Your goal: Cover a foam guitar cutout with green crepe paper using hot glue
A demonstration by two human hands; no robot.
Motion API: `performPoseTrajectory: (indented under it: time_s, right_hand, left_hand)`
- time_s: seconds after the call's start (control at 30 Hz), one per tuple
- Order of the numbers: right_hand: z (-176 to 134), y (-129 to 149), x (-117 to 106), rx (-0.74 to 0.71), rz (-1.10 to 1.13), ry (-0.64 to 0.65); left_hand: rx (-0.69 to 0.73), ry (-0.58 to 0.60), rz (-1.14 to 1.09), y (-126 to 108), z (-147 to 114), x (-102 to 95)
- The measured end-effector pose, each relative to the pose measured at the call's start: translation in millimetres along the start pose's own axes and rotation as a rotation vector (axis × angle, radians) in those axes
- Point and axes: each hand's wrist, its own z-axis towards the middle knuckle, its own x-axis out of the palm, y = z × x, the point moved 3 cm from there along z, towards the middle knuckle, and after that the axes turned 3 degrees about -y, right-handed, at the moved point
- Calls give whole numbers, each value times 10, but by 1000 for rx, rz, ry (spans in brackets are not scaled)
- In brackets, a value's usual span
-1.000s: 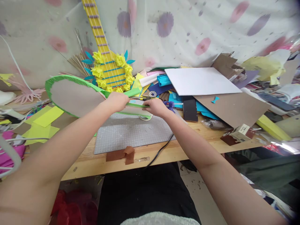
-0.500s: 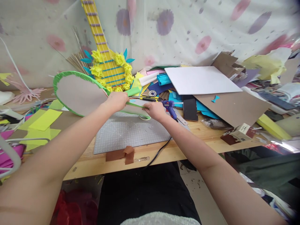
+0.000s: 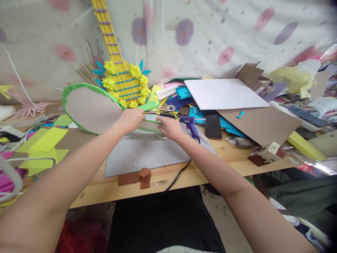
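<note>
1. Head view, nearest: dark trousers point(image 3: 165, 221) below the edge of the wooden table point(image 3: 102, 188).
2. Front strip of table: folded brown paper point(image 3: 130, 178) lies by the near edge of the grey cutting mat point(image 3: 126, 151); black cord point(image 3: 179, 172) runs off the table edge to its right.
3. Green-edged board point(image 3: 91, 109), grey-faced, held tilted above the far part of the mat; rounded wide end to the left, narrow part between and under the hands.
4. Left hand point(image 3: 133, 118): closed on the narrow part, fingers at its upper edge, far side hidden.
5. Right hand point(image 3: 171, 128): fingers bent, one reaching along the green edge and touching it; cannot tell whether it grips.
6. Right of the right hand: purple glue gun point(image 3: 191, 125), then dark phone point(image 3: 213, 124). Yellow-black cutter point(image 3: 165, 114) just beyond the hands.
7. Left side: yellow sheets point(image 3: 50, 140), overlapping.
8. Farther right: brown cardboard point(image 3: 259, 124) with a small blue bow point(image 3: 240, 115) on it, partly under a white board point(image 3: 226, 94).
9. Back: yellow guitar model point(image 3: 125, 82), upright and slightly leaning, paper flowers around its body; flower-print sheet point(image 3: 205, 35) behind.
</note>
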Motion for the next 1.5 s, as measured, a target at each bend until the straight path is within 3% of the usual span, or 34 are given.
performPoseTrajectory:
  time_s: [0.17,0.37,0.73,0.93,1.3,1.5]
  right_hand:
    - [51,179,12,-29,-11,62]
    - [24,183,76,-55,41,41]
    - [39,181,81,-43,115,-6]
    - [71,180,39,-89,149,-35]
    - [122,346,60,-58,175,55]
    - [27,211,47,-44,181,46]
  left_hand:
    - [14,7,17,-20,-25,-19]
    - [-19,31,-17,-35,-41,-32]
    - [19,-156,-10,-46,-101,99]
    - [80,-194,51,-83,-128,111]
    - [86,-238,-12,-73,-78,131]
    - [111,-253,46,-78,-97,156]
